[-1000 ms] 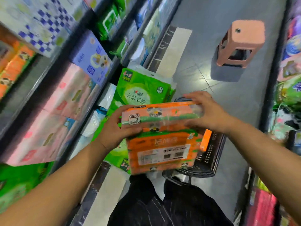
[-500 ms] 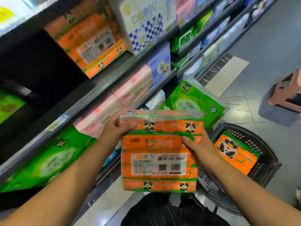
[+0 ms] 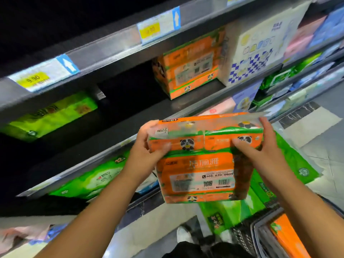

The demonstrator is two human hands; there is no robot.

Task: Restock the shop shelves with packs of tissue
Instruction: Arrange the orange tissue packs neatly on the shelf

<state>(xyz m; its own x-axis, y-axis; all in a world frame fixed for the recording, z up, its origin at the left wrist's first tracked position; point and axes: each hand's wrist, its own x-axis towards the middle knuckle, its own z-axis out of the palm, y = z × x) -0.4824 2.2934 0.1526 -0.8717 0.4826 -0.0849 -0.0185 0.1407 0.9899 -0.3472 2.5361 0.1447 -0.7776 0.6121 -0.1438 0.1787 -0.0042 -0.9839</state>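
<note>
An orange tissue pack with panda prints (image 3: 201,164) hangs in front of me, held by its top end in both hands. My left hand (image 3: 147,146) grips its upper left corner, thumb on the front. My right hand (image 3: 260,146) grips the upper right, fingers over the top edge. Above it, a matching orange pack (image 3: 189,66) stands on the middle shelf (image 3: 186,107), with a dark gap to its left. Another orange pack (image 3: 286,237) lies in the black basket (image 3: 247,237) at the lower right.
A white and blue checked pack (image 3: 258,51) stands right of the shelved orange pack. Green packs (image 3: 52,116) lie on the left of the shelf and on the shelf below (image 3: 89,179). A green bag (image 3: 292,164) sits behind the held pack. Price tags (image 3: 33,79) line the upper rail.
Both hands have raised the orange pack from the basket toward the shelves. My view has swung up and left, so the dark shelf gap fills the frame and the pink stool is gone.
</note>
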